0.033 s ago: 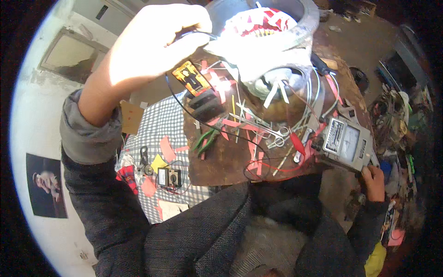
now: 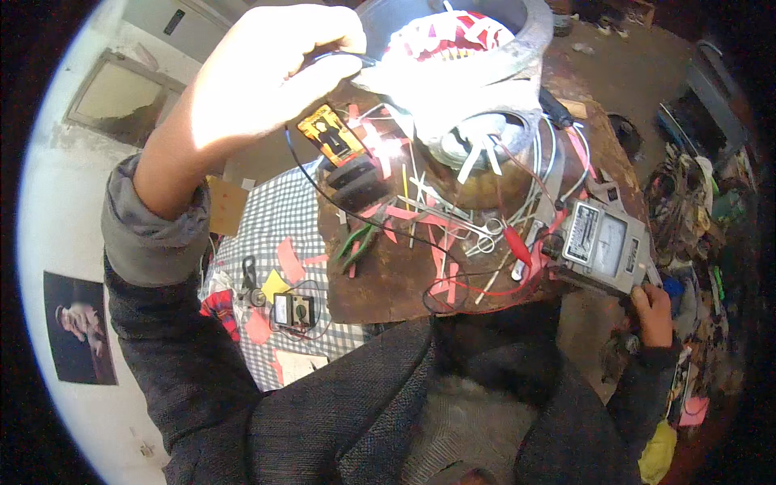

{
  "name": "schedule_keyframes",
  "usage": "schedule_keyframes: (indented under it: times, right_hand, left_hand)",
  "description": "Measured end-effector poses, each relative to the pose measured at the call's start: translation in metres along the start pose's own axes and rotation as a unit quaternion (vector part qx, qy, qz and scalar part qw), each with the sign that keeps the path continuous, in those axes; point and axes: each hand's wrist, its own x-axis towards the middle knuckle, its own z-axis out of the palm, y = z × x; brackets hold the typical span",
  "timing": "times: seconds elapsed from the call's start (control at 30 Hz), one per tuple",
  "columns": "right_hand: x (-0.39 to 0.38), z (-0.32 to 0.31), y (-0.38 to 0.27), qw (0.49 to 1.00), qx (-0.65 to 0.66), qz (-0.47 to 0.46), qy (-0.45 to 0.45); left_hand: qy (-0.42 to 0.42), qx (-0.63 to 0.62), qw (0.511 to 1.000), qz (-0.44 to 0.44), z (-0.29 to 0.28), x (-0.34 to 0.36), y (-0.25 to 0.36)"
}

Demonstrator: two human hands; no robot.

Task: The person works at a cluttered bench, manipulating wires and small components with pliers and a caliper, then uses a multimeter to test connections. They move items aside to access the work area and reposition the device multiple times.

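My left hand [image 2: 275, 65], washed out by bright light, is closed on a dark lead [image 2: 343, 58] beside a metal motor housing [image 2: 525, 65] with red-and-white wrapped windings [image 2: 453, 31]. A lower opening shows pale windings and white tabs [image 2: 477, 145]. At lower right, my right hand [image 2: 653, 315] has its fingers curled on the corner of a grey analogue meter [image 2: 602, 242]. Beside the meter lie a red clip [image 2: 517, 246], scissors [image 2: 488, 241] and loose wires. Green-handled pliers [image 2: 356, 246] and an orange-and-black object [image 2: 330, 136] lie left of the housing.
The brown worktop [image 2: 380, 295] is strewn with pink and white strips. A checked cloth [image 2: 267, 210] at left holds a small meter [image 2: 295, 311] and paper scraps. A cardboard box [image 2: 228, 206], a wall poster [image 2: 77, 323] and piled clutter [image 2: 687, 210] surround it.
The whole view has shifted slightly left and up. My hands keep much the same places, the left by the housing and the right at the meter.
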Motion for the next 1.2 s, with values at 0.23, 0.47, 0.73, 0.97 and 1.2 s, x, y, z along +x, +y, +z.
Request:
schedule_keyframes:
  times: [0.23, 0.47, 0.73, 0.97, 1.2]
  right_hand:
    - [0.004, -0.003, -0.01, 0.998, 0.018, -0.033, -0.059]
    - [0.002, 0.0, -0.003, 0.986, 0.141, 0.011, -0.089]
    - [0.007, 0.003, -0.002, 0.988, 0.13, 0.051, -0.06]
    - [0.008, -0.002, -0.005, 0.986, 0.132, 0.048, -0.085]
    - [0.003, -0.005, -0.014, 0.986, 0.116, 0.068, -0.101]
  left_hand:
    - [0.026, 0.147, 0.981, 0.126, 0.0, 0.004, -0.016]
    - [0.056, 0.269, 0.927, 0.254, 0.0, -0.004, -0.038]
    - [-0.005, 0.219, 0.975, 0.031, -0.004, 0.009, 0.031]
    - [0.107, 0.259, 0.96, 0.023, 0.019, -0.012, 0.061]
    - [0.089, 0.268, 0.959, 0.021, 0.017, -0.012, 0.059]
